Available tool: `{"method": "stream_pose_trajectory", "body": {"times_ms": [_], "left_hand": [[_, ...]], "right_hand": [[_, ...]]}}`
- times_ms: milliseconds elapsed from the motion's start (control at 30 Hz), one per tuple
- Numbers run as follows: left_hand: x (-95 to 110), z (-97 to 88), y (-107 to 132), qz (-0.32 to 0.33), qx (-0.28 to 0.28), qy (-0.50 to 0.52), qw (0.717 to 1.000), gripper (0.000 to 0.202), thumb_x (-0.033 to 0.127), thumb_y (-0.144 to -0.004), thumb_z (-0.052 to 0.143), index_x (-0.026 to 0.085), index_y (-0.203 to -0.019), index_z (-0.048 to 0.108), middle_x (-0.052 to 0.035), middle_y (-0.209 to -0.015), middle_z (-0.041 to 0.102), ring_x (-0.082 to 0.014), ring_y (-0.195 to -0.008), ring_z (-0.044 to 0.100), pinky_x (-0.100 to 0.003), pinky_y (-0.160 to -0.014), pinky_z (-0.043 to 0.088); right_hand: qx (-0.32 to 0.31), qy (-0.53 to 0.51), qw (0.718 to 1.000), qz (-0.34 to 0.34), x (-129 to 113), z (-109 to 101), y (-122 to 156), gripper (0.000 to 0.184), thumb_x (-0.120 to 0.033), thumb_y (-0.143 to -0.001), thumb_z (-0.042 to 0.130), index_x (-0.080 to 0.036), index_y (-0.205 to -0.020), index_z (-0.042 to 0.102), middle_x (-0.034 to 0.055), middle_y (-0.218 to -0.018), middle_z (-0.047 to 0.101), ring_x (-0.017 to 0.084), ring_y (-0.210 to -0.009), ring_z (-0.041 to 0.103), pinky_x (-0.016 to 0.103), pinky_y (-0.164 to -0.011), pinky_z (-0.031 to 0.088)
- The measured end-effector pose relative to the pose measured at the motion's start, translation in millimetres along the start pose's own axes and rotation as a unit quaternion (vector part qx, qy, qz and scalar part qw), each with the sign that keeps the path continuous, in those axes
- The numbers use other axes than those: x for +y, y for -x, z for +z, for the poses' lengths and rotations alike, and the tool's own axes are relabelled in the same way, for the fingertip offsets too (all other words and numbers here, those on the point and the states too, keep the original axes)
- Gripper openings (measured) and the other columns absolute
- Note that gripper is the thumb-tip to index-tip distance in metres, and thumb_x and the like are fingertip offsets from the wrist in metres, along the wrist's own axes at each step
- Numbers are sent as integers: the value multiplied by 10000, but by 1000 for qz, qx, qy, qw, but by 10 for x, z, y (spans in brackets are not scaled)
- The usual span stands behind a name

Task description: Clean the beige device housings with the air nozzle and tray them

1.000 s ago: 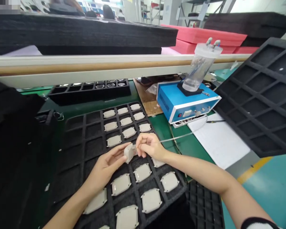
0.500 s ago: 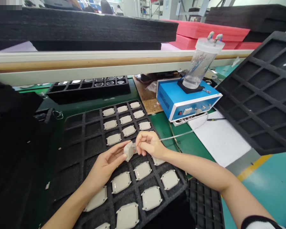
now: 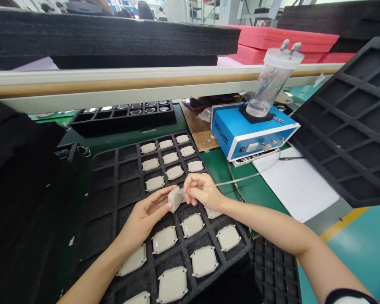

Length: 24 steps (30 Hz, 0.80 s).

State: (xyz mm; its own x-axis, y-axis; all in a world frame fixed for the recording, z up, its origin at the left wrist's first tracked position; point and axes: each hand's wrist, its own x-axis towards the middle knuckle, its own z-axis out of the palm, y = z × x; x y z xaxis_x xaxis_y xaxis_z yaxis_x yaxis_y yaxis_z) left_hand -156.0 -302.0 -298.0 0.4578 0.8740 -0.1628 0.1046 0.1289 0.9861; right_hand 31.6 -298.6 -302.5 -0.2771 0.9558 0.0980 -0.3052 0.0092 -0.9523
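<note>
While the tray (image 3: 128, 170) spans the centre, the blue box (image 3: 240, 128) sits beyond its far right side, cylinder (image 3: 269, 93) on top. Paper (image 3: 300, 185) lies right of the tray. Left hand (image 3: 148, 207) over the tray — thumb and fingertips pinching one case (image 3: 175, 199). Right hand (image 3: 202, 190) also over it, fingers curled, pinching the tube (image 3: 240, 179) near its end. Other cases (image 3: 164, 239) lie in tray cells. Pinched case: above the tray, tilted up, just beside the right fingertips. Tube: thin, clear, crosses the tray's right edge — can't tell if its tip touches the case.
</note>
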Motion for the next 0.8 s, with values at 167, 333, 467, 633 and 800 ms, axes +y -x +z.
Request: {"method": "stream_pose_trajectory", "body": {"times_ms": [167, 333, 467, 633, 800], "left_hand": [[-2, 3, -4, 0, 2, -6, 1000, 480, 356, -778, 658, 166, -1206, 551, -95, -1273, 588, -250, -1165, 543, -329, -1031, 386], [3, -1, 2, -3, 6, -9, 1000, 491, 366, -776, 656, 168, -1214, 556, -102, -1291, 572, -266, -1191, 521, -350, -1042, 374], [16, 6, 9, -6, 11, -5, 1000, 490, 363, -766, 665, 172, -1207, 569, -102, -1267, 591, -271, -1179, 532, -348, -1027, 393], [6, 4, 1, 0, 14, -2, 1000, 483, 357, -755, 676, 176, -1192, 582, -98, -1246, 608, -267, -1161, 549, -331, -1011, 411], [-11, -8, 3, -2, 10, -14, 1000, 504, 373, -767, 658, 160, -1213, 555, -116, -1285, 575, -271, -1180, 532, -348, -1019, 402]], "right_hand": [[-3, 1, 1000, -1, -6, -2, -1, 91, -125, -589, 459, -151, -651, 520, -57, -450, 559, 52, -331, 444, 152, -349, 347], [0, -2, 1000, 4, -5, -2, -4, 86, -129, -590, 461, -153, -649, 519, -58, -449, 558, 52, -330, 441, 155, -348, 347], [-2, -1, 1000, 3, 1, -8, -9, 89, -127, -592, 461, -151, -654, 520, -56, -450, 558, 54, -334, 443, 156, -353, 350], [-2, 2, 1000, 3, 4, -7, -5, 87, -125, -594, 459, -152, -652, 518, -55, -452, 557, 56, -336, 444, 158, -354, 351], [-2, 5, 1000, 3, 0, -4, 0, 94, -127, -588, 462, -154, -658, 519, -59, -454, 558, 55, -339, 443, 158, -356, 354]]}}
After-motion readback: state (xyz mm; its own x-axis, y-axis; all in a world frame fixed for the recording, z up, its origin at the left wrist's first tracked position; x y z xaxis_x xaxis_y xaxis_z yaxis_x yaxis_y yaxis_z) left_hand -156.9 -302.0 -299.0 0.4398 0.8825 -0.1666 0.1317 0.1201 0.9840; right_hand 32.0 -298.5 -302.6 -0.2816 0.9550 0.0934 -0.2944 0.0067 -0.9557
